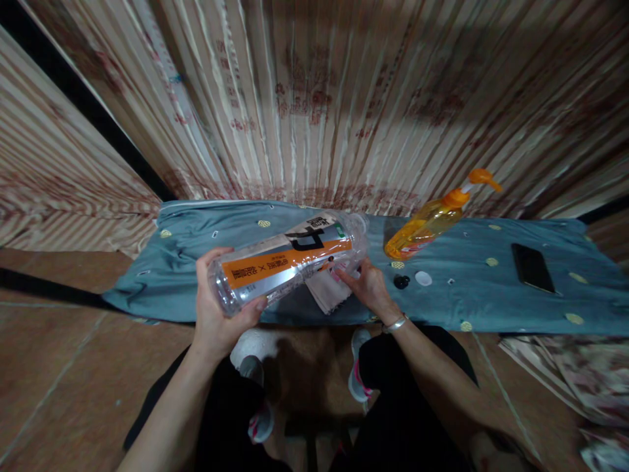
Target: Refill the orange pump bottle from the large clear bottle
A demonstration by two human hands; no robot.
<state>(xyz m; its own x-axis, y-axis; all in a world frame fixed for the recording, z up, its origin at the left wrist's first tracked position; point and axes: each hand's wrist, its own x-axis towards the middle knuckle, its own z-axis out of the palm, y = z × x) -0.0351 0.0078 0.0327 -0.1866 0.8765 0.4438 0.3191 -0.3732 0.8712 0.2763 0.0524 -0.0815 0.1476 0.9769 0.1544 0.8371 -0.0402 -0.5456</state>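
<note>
A large clear plastic bottle (289, 255) with an orange, silver and black label lies tilted across my view, above the bench. My left hand (219, 305) wraps around its base end at the left. Near the neck end, my right hand (368, 286) grips the bottle from below, with some fingers hidden behind it. A pale cloth (328, 295) hangs or lies under the bottle by my right hand; I cannot tell whether those fingers also touch it. No liquid shows inside the bottle.
On the teal cloth-covered bench (472, 288) stands a yellow pump bottle (425, 226) with an orange top. Nearby lie a small black cap (401, 282) and a white disc (423, 278). A dark phone (533, 267) rests farther right. Behind hangs a patterned curtain (314, 105).
</note>
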